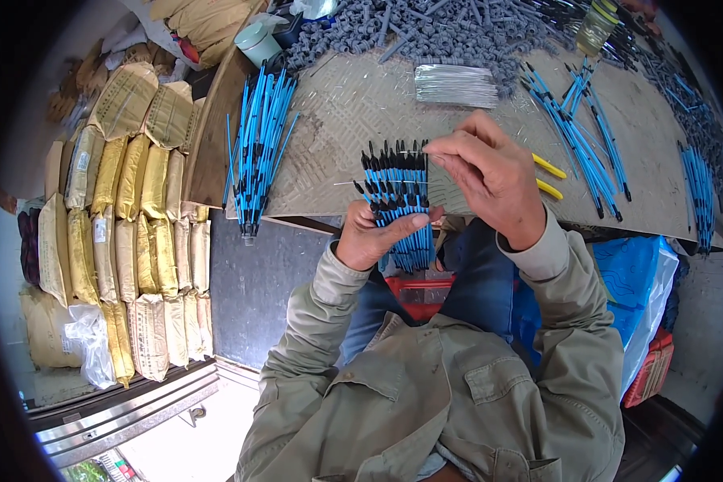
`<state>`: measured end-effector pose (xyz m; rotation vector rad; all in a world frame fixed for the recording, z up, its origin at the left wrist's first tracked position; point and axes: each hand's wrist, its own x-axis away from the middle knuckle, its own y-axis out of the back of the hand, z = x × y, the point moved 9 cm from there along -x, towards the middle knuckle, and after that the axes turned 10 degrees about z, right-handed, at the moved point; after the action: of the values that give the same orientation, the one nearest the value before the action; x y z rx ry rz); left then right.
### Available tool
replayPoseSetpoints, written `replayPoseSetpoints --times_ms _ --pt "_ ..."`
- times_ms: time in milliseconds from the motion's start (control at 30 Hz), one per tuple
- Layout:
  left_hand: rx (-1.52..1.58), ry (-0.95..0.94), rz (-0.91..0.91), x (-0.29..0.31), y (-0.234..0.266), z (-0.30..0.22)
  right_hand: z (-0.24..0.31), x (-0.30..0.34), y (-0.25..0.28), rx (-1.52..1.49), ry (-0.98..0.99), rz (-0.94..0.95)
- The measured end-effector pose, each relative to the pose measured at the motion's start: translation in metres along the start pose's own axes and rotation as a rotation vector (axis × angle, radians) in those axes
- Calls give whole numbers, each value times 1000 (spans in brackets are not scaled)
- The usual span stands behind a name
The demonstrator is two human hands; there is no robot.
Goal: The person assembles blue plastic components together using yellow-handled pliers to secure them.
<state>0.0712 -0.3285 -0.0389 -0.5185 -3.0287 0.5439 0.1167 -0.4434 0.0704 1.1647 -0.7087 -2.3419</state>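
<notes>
My left hand (369, 237) is closed around a bundle of thin blue rods with black tips (402, 210), held above my lap just off the table's front edge. The tips point up and away from me, side by side in a row. A thin silvery wire (345, 184) crosses the bundle and sticks out at its left. My right hand (490, 173) pinches at the bundle's upper right corner, where a run of wire meets thumb and forefinger. The fingertips partly hide that spot.
Cut straight wires (455, 86) lie stacked on the table (337, 104). Yellow-handled pliers (549, 178) rest right of my hand. Blue rods lie at left (261, 136) and right (574, 136). Grey plastic parts (482, 36) are heaped behind. Filled sacks (128, 217) stand stacked at left.
</notes>
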Motion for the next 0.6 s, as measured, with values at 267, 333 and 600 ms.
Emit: replayPoseSetpoints --times_ms 267,333,600 --pt "-11 21 -11 0 1 -1 14 -7 3 226 25 36" --pt "0 16 -19 0 1 1 14 -8 1 345 18 87" --pt "29 -17 -18 1 2 7 10 -34 -1 191 -11 347"
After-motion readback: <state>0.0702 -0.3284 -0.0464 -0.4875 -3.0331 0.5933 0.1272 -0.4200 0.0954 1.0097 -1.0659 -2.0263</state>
